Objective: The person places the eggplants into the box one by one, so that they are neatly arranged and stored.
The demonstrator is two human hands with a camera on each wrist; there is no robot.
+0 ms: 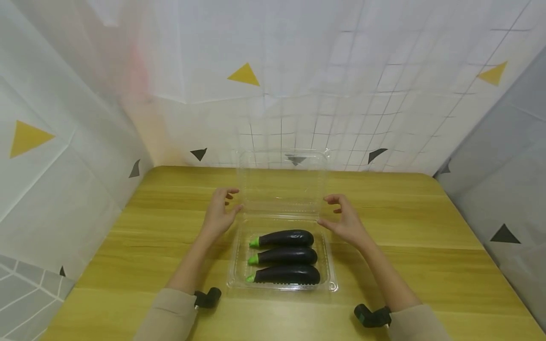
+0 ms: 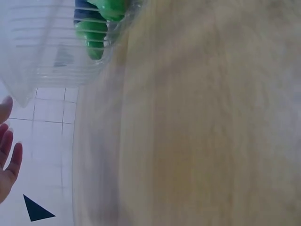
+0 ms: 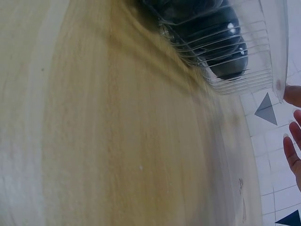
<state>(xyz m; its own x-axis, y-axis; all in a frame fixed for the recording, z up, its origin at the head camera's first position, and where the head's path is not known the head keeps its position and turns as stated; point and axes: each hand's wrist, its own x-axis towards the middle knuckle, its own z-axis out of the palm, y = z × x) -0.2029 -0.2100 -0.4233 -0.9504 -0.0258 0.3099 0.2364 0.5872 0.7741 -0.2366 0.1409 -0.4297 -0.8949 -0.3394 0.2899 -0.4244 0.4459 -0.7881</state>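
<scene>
A clear plastic clamshell box (image 1: 334, 270) lies on the table with its lid (image 1: 281, 184) raised at the back. Inside its base are three dark eggplants with green stem ends: a back eggplant (image 1: 287, 237), a middle eggplant (image 1: 287, 255) and a front eggplant (image 1: 287, 274). My left hand (image 1: 218, 215) is at the box's left side near the hinge, thumb at the edge, fingers loosely bent and apart from the plastic. Mirroring it on the right, my right hand (image 1: 347, 222) has its thumb against the rim; the right wrist view shows this thumb (image 3: 292, 95) at the box's corner.
The wooden table (image 1: 426, 265) extends around the box. White sheets with grid lines and triangles form a back wall (image 1: 298, 109) and side walls. A black wrist camera (image 1: 208, 298) sits on the left wrist, another black camera (image 1: 372, 316) on the right.
</scene>
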